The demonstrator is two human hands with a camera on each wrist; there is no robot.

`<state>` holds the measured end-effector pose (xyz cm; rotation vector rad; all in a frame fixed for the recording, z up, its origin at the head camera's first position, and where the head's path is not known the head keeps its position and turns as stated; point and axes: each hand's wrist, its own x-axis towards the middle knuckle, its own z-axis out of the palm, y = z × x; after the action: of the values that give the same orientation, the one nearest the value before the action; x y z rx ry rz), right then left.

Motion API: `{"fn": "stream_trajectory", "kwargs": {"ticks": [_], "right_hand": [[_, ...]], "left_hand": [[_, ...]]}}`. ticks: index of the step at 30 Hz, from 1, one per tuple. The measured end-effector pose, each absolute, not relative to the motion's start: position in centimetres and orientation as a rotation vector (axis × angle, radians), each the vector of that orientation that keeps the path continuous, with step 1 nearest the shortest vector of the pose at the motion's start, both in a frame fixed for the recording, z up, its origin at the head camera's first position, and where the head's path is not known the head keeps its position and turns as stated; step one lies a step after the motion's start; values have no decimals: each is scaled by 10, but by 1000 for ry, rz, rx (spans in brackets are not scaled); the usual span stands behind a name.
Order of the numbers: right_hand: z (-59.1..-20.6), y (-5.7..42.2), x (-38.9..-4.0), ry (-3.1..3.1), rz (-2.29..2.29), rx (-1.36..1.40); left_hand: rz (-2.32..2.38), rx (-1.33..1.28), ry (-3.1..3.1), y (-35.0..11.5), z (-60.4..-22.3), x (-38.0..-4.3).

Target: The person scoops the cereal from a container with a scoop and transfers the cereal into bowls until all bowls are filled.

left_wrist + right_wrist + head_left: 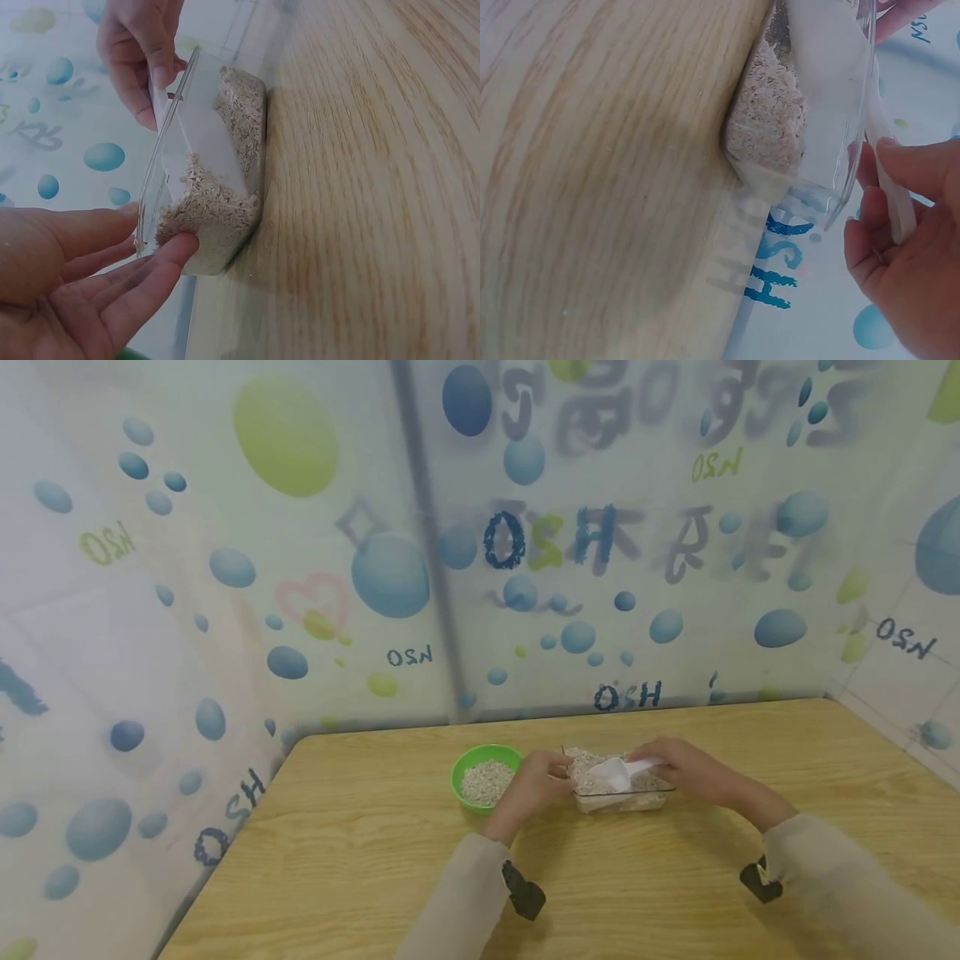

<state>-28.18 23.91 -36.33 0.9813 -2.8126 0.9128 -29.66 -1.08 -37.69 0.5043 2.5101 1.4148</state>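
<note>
White scoop (615,774) in clear container (622,804), right grip (693,768) pinching handle (899,206), left grip (531,787) half-closed round container's left end, green bowl (468,760) farther left

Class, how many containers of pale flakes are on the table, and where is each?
2: the green bowl, beside the left hand, and the clear container, between that hand and the right hand. None seems hidden.
</note>
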Motion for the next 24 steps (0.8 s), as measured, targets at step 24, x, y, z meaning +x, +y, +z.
{"fn": "stream_trajectory", "kwargs": {"ticks": [24], "right_hand": [[-367, 258, -272, -2726, 1065, 799]], "left_hand": [[1384, 543, 2507, -13, -380, -302]]}}
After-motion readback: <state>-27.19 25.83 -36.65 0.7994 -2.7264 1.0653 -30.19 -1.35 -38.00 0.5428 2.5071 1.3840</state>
